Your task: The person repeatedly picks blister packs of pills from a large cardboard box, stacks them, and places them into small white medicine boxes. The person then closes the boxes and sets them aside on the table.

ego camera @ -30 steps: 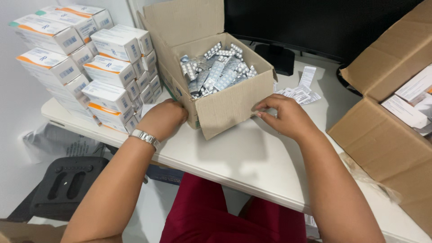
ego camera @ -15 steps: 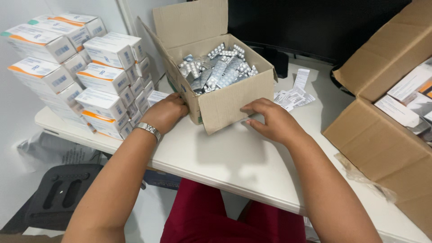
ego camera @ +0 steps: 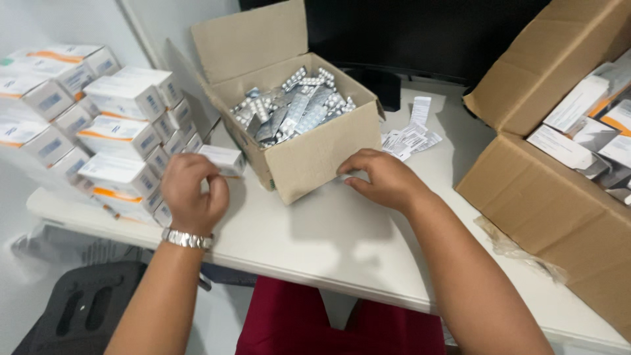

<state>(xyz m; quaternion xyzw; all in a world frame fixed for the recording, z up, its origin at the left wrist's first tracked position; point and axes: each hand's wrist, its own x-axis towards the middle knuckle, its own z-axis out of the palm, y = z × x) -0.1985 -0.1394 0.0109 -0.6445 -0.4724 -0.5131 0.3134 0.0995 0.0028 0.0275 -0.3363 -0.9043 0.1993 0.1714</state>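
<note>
Leaving the carton's corner, our left hand (ego camera: pixel 190 190) is now pinching a small white box (ego camera: pixel 223 158), which is sitting at the grip's 1 o'clock beside the stacked boxes (ego camera: pixel 118 131). Our right hand (ego camera: pixel 384 179) is pressing its spread fingers against the blister-filled carton (ego camera: pixel 315 154) at 10 o'clock on the worktop (ego camera: pixel 368 250).

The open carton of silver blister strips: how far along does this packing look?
Done: many small white boxes stand stacked on the left. In hand: the left hand holds one small box beside the carton, while the right hand rests against its front. Left: the carton remains heaped with blister strips, so plenty seems unpacked.
</note>
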